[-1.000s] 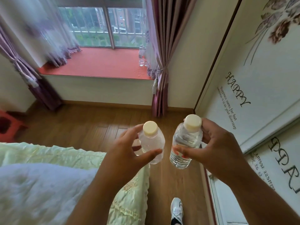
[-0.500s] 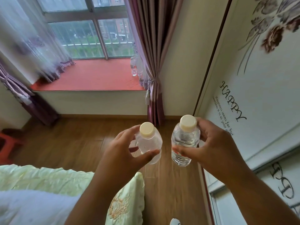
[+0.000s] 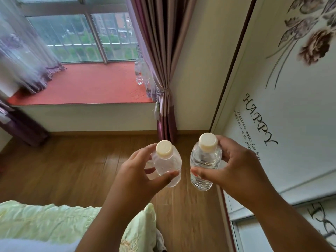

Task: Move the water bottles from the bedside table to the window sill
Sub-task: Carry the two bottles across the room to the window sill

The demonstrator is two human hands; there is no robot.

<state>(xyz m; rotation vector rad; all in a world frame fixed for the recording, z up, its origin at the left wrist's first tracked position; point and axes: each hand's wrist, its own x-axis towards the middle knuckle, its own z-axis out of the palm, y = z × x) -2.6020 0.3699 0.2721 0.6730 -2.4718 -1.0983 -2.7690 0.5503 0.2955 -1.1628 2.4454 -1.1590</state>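
My left hand (image 3: 135, 177) grips a clear water bottle (image 3: 168, 163) with a cream cap, held upright over the wooden floor. My right hand (image 3: 234, 170) grips a second clear bottle (image 3: 204, 166) of the same kind beside it. The two bottles are a small gap apart. Ahead lies the window sill (image 3: 87, 84) with a red cover. At its right end, partly behind the curtain, stand other clear bottles (image 3: 139, 73). The bedside table is out of view.
A purple curtain (image 3: 163, 70) hangs tied at the sill's right end. A sheer curtain (image 3: 23, 57) drapes onto its left end. A wardrobe door (image 3: 283, 91) with flower print and lettering lines the right side. The bed's green quilt (image 3: 54, 220) fills the lower left. Wooden floor (image 3: 72, 164) lies between.
The view has come closer to the window sill, which now looks larger and lower in frame. Both hands still hold their bottles the same way. The shoe on the floor has left the view.
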